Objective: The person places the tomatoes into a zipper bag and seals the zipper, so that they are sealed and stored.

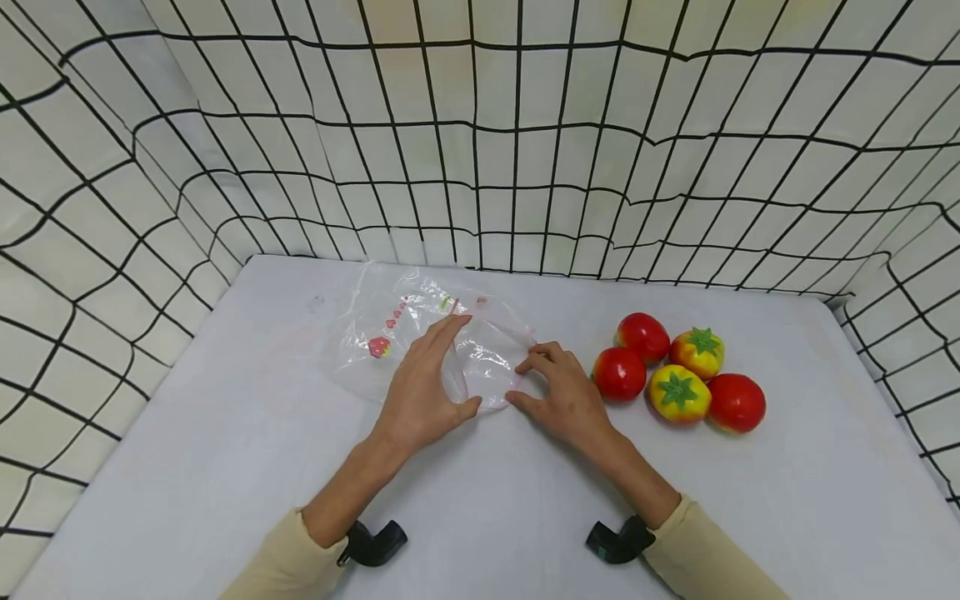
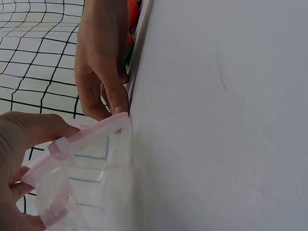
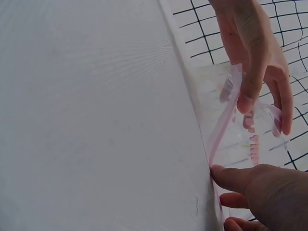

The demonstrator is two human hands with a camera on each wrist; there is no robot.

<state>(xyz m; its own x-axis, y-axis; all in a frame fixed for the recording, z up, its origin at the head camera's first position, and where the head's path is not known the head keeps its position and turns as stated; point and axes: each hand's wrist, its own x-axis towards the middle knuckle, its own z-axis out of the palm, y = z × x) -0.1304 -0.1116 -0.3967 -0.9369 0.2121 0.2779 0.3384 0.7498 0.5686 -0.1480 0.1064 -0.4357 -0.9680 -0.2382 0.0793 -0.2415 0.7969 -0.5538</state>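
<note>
A clear plastic zip bag [image 1: 491, 362] with strawberry prints and a pink zip edge [image 2: 91, 132] lies on the white table, its mouth facing me and parted. My left hand [image 1: 427, 383] holds the left side of the mouth, thumb and fingers spread apart along the rim. At the right side, my right hand [image 1: 566, 396] grips the pink edge with thumb and fingertips bent against it. In the right wrist view, the left thumb [image 3: 246, 101] lies on the near zip strip. Part of the bag is hidden under the left hand.
Right of the right hand sit several toy tomatoes: red ones [image 1: 618, 375] and yellow-red ones [image 1: 678, 393] with green star-shaped leaves. A black net [image 1: 517, 129] rises at the table's back and both sides. Black wrist devices [image 1: 373, 543] sit at both cuffs.
</note>
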